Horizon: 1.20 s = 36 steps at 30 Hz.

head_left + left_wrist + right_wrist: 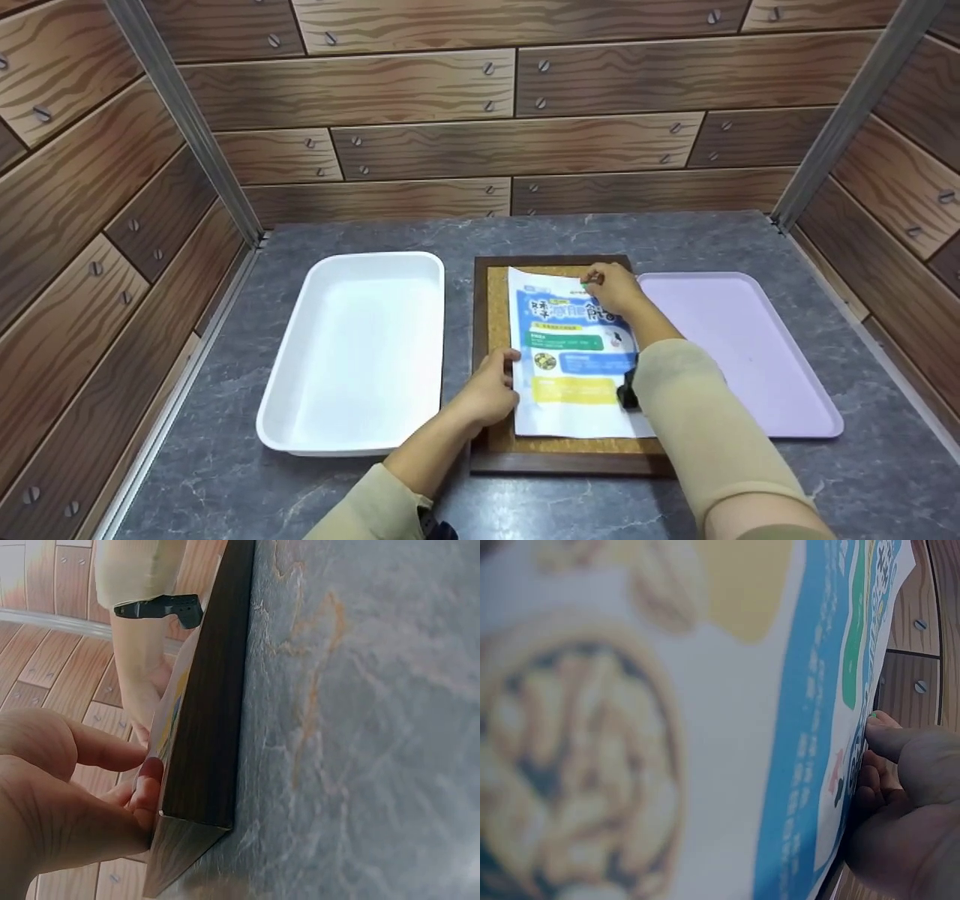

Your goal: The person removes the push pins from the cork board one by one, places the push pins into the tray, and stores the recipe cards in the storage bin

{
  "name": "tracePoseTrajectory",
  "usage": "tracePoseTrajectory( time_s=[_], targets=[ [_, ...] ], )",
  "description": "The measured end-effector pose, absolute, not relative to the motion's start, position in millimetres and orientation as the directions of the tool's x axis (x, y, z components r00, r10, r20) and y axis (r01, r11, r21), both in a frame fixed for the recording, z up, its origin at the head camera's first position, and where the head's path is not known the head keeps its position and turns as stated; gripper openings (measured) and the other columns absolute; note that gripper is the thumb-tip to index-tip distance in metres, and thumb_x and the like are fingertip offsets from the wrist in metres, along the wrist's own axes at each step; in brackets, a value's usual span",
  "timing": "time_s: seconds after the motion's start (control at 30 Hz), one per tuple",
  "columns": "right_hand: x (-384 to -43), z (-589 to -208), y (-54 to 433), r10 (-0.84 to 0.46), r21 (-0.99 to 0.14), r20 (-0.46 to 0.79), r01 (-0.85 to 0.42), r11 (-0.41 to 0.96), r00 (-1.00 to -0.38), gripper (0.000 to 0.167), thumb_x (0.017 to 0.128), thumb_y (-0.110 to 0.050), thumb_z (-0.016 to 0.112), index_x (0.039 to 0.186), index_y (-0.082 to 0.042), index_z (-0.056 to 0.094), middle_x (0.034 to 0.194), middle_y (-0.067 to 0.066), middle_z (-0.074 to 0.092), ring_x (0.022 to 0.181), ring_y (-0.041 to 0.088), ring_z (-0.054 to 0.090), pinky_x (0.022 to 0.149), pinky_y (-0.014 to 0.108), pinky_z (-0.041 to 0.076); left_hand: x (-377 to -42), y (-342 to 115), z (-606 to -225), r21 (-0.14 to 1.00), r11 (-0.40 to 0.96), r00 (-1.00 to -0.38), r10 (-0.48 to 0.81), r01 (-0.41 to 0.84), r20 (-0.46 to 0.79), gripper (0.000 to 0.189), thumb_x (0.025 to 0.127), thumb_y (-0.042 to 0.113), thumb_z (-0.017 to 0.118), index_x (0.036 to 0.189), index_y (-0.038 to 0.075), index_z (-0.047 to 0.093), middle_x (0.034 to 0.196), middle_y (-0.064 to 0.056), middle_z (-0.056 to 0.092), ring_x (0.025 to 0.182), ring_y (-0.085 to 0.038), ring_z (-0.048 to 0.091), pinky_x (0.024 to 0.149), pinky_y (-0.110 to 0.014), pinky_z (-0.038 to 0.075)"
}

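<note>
A printed paper poster (570, 367) with blue, green and yellow blocks lies on a cork board (498, 300) with a dark wooden frame. My left hand (489, 390) is at the poster's left edge, and its thumb and finger pinch that edge in the left wrist view. My right hand (616, 289) is at the poster's upper right, its fingertips pinching a small green push pin (872, 715), mostly hidden by the fingers. The right forearm covers part of the poster's right side. Close to the right wrist camera, the paper (720, 727) bulges up.
Left of the board stands a deep white tray (351, 352). A flat lilac tray (750, 360) lies on the right, close against the board. Everything rests on a grey marbled tabletop (225, 465), with wood-patterned walls (420, 90) at the back and both sides.
</note>
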State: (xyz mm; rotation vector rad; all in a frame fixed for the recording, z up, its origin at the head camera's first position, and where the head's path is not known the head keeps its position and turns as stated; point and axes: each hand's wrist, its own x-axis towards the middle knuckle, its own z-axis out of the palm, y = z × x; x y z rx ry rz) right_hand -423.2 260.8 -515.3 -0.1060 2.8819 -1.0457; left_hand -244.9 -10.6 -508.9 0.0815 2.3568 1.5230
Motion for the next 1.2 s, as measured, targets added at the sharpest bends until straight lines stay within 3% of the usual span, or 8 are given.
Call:
tracePoseTrajectory(
  time_s=[0.13, 0.47, 0.9, 1.2],
  targets=[
    [-423.1, -516.7, 259.7, -0.081, -0.654, -0.023, -0.046, 0.755, -0.996, 0.016, 0.106, -0.008, 0.063, 0.118, -0.001, 0.070, 0.113, 0.016, 0.058, 0.105, 0.029, 0.057, 0.099, 0.046, 0.047, -243.8, -10.2, -509.3, 0.898, 0.424, -0.946, 0.228, -0.116, -0.230, 0.064, 0.087, -0.015, 0.054, 0.148, 0.005, 0.051, 0.135, -0.018, 0.053, 0.116, -0.027, 0.058, 0.091, -0.036, 0.055],
    [-423.3, -516.8, 258.5, -0.093, -0.641, -0.043, -0.044, 0.766, -0.995, 0.015, 0.108, -0.009, 0.061, 0.119, -0.001, 0.067, 0.117, 0.018, 0.056, 0.107, 0.031, 0.056, 0.100, 0.048, 0.048, -241.7, -7.9, -509.8, 0.898, 0.423, -0.947, 0.221, -0.122, -0.233, 0.064, 0.089, -0.016, 0.052, 0.149, 0.006, 0.050, 0.145, -0.020, 0.051, 0.120, -0.029, 0.060, 0.091, -0.038, 0.056],
    [-423.7, -516.5, 257.9, -0.096, -0.655, -0.046, -0.043, 0.754, -0.994, 0.012, 0.108, -0.009, 0.060, 0.116, -0.002, 0.065, 0.118, 0.017, 0.055, 0.108, 0.030, 0.055, 0.102, 0.048, 0.048, -242.3, -8.0, -509.9, 0.894, 0.438, -0.953, 0.219, -0.098, -0.211, 0.063, 0.087, -0.015, 0.053, 0.147, 0.003, 0.050, 0.136, -0.019, 0.053, 0.114, -0.028, 0.059, 0.089, -0.036, 0.055],
    [-423.9, -518.5, 259.8, -0.132, -0.630, -0.019, -0.090, 0.771, -0.991, 0.011, 0.108, -0.008, 0.059, 0.112, 0.001, 0.065, 0.118, 0.022, 0.055, 0.110, 0.036, 0.057, 0.106, 0.053, 0.048, -242.0, -6.9, -509.9, 0.880, 0.463, -0.952, 0.209, -0.104, -0.222, 0.065, 0.087, -0.015, 0.054, 0.150, 0.003, 0.050, 0.134, -0.018, 0.054, 0.111, -0.026, 0.060, 0.089, -0.035, 0.056]
  ],
)
